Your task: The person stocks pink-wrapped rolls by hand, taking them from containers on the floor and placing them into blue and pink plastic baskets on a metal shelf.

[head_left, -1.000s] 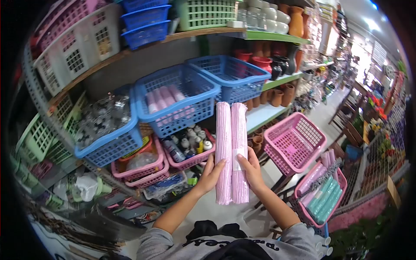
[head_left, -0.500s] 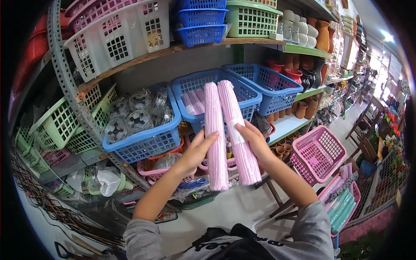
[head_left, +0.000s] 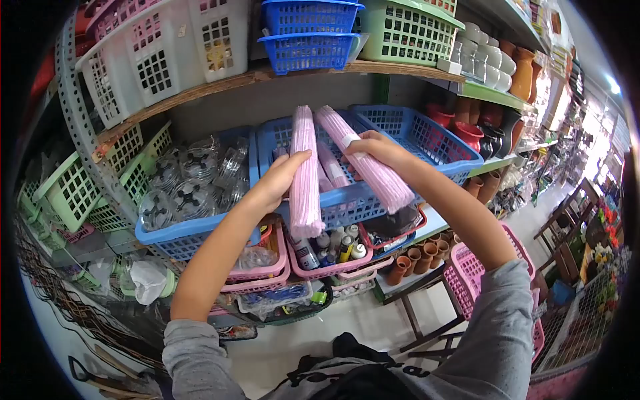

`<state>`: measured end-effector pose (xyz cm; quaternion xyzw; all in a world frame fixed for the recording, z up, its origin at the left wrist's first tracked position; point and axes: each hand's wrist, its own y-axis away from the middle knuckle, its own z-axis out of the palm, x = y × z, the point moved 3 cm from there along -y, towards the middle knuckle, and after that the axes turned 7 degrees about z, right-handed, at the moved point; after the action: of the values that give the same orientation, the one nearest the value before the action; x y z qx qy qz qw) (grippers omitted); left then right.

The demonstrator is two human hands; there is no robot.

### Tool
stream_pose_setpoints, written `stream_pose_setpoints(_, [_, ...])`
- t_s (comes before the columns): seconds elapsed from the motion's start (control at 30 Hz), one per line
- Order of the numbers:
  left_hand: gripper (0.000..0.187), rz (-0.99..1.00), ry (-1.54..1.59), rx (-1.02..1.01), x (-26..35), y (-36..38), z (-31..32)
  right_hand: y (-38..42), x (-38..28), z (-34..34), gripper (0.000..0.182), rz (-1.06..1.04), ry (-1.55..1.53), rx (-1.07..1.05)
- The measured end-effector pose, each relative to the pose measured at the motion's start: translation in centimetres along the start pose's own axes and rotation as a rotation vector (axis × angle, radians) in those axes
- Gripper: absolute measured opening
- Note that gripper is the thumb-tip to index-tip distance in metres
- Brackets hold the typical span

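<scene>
My left hand (head_left: 281,179) is closed round a long bundle of thin pink stems, apparently pipe cleaners (head_left: 305,193), held nearly upright. A matching pink bundle (head_left: 381,177) with a white paper band leans in my right hand (head_left: 379,149), whose fingers wrap over it near the band. Both bundles are over a blue basket (head_left: 341,197) on the shelf, their lower ends jutting past its front rim toward me. Inside that basket lie more pink bundles (head_left: 332,168), partly hidden behind the held ones.
At left a blue basket (head_left: 190,225) holds clear plastic-wrapped items. Another blue basket (head_left: 460,160) stands at right. Beneath are a pink basket (head_left: 320,270) of bottles and several clay pots (head_left: 417,257). A wooden shelf edge (head_left: 227,83) runs above; a pink basket (head_left: 467,273) sits lower right.
Both hands have moved forward with the bundles, from in front of the shelf to over the middle blue basket. The right bundle tilts more now, and the lower ends have spread apart.
</scene>
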<state>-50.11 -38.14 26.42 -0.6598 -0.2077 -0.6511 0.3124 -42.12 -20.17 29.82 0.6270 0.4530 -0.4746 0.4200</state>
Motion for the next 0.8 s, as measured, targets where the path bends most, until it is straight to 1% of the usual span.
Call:
stream_pose_setpoints(0.03, [0.038,-0.03,-0.018,-0.011,-0.4,-1.4,-0.3,-1.3,-0.2,-1.1,0.04,0.003,0.06,-0.092])
stream_pose_setpoints(0.07, [0.035,-0.053,0.039,-0.027,-0.5,-2.6,-0.5,-3.0,0.0,-2.4,0.042,0.025,0.096,-0.09])
stream_pose_setpoints(0.13, [0.036,-0.052,0.031,0.017,-0.8,-4.5,-0.7,-6.8,0.4,-4.0,0.043,0.039,0.128,-0.098])
stream_pose_setpoints(0.2, [0.038,-0.05,0.042,0.091,-0.9,-5.5,-0.9,-10.5,1.1,-5.3,0.058,-0.029,0.396,0.101])
stream_pose_setpoints(0.23, [0.038,-0.054,0.037,0.099,-1.2,-5.8,-1.0,-12.1,2.1,-5.3,0.058,-0.03,0.39,0.092])
stream_pose_setpoints(0.3, [0.038,-0.066,0.014,0.139,-1.8,-6.5,-1.4,-14.3,3.2,-5.3,0.076,-0.108,0.628,0.192])
stream_pose_setpoints(0.33, [0.038,-0.065,0.014,0.14,-1.7,-6.7,-1.3,-14.2,3.8,-4.6,0.087,-0.047,0.653,0.179])
stream_pose_setpoints(0.37, [0.038,-0.087,-0.019,0.126,-1.6,-6.7,-1.2,-16.0,5.1,-4.3,0.092,0.015,0.799,0.101])
stream_pose_setpoints(0.4, [0.039,-0.112,-0.055,0.112,-1.7,-6.7,-1.2,-17.9,7.0,-4.4,0.095,0.099,0.824,0.062])
stream_pose_setpoints(0.43, [0.039,-0.116,-0.063,0.112,-1.8,-6.9,-1.4,-18.0,7.2,-3.8,0.1,0.181,0.846,0.023])
stream_pose_setpoints(0.47, [0.039,-0.126,-0.078,0.114,-2.2,-7.1,-1.6,-17.8,7.2,-3.4,0.1,0.183,0.837,0.018])
stream_pose_setpoints(0.53, [0.04,-0.113,-0.081,0.124,-2.6,-7.7,-1.7,-16.8,6.7,-2.2,0.079,0.064,1.139,-0.06])
stream_pose_setpoints(0.57, [0.04,-0.116,-0.075,0.124,-2.7,-7.8,-1.7,-17.0,7.2,-1.9,0.079,0.069,1.143,-0.064])
stream_pose_setpoints(0.63, [0.04,-0.094,-0.081,0.074,-2.5,-7.8,-1.4,-17.5,7.9,-1.4,0.064,0.175,1.14,-0.035])
stream_pose_setpoints(0.67, [0.04,-0.097,-0.08,0.08,-2.5,-7.8,-1.4,-17.7,8.1,-1.1,0.064,0.173,1.14,-0.041])
stream_pose_setpoints(0.73, [0.04,-0.142,-0.107,0.092,-2.4,-7.7,-1.5,-18.1,8.6,-0.6,0.068,0.284,1.139,-0.08])
stream_pose_setpoints(0.8, [0.041,-0.144,-0.107,0.085,-2.4,-7.7,-1.7,-18.2,8.9,-0.4,0.074,0.397,1.139,-0.113])
